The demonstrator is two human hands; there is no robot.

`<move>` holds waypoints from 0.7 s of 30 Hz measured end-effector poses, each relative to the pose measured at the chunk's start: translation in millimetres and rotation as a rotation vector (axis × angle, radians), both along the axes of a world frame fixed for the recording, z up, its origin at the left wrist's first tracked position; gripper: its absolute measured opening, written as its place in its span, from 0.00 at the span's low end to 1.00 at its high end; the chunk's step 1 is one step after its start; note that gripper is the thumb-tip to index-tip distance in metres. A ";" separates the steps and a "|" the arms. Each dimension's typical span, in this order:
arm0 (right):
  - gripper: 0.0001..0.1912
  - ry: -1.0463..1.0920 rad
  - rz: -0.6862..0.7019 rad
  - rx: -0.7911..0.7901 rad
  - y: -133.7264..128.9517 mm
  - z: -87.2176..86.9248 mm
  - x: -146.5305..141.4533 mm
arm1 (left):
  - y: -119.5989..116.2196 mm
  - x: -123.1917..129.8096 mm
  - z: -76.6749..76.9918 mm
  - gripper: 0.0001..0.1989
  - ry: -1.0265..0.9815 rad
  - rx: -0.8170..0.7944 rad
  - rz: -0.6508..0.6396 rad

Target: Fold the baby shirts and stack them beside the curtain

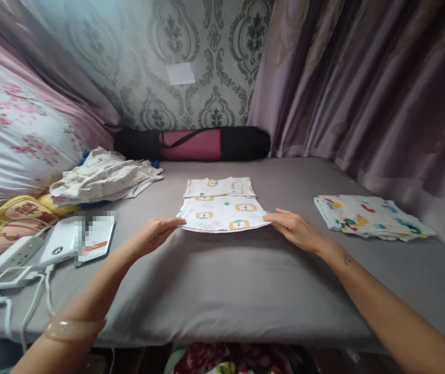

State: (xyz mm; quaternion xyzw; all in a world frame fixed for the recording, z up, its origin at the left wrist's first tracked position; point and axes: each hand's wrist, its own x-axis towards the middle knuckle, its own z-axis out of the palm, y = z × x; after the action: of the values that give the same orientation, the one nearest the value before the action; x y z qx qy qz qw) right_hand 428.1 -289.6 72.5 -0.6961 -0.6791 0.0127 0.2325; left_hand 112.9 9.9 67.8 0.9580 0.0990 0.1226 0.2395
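Observation:
A white cloth garment (224,212) printed with tan lion-like faces and small green marks lies partly folded in the middle of the grey bed sheet (222,291). Its far end is turned over into a flat band. My left hand (161,232) pinches the near left corner, and my right hand (295,228) pinches the near right corner. Between them the near edge is held taut, slightly raised off the sheet, with a shadow beneath it.
Folded cloths (370,215) with colourful prints lie at right. A crumpled pile of pale clothes (103,174) sits at left, near a yellow plush pillow (20,223). A power strip (8,265), a white box-like device (61,241) and cables occupy the left edge. A black-and-maroon roll bag (191,144) rests against the wall.

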 end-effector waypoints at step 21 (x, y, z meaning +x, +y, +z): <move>0.13 0.241 -0.281 -0.018 -18.5 4.3 -23.1 | -37.5 -2.3 6.9 0.18 -0.106 -0.568 0.340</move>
State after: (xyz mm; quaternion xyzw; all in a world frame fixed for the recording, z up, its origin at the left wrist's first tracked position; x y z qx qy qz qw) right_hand 405.0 -308.1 76.8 -0.7796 -0.5424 0.0694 0.3053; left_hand 110.5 -27.6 74.7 0.8149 0.2753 0.1778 0.4781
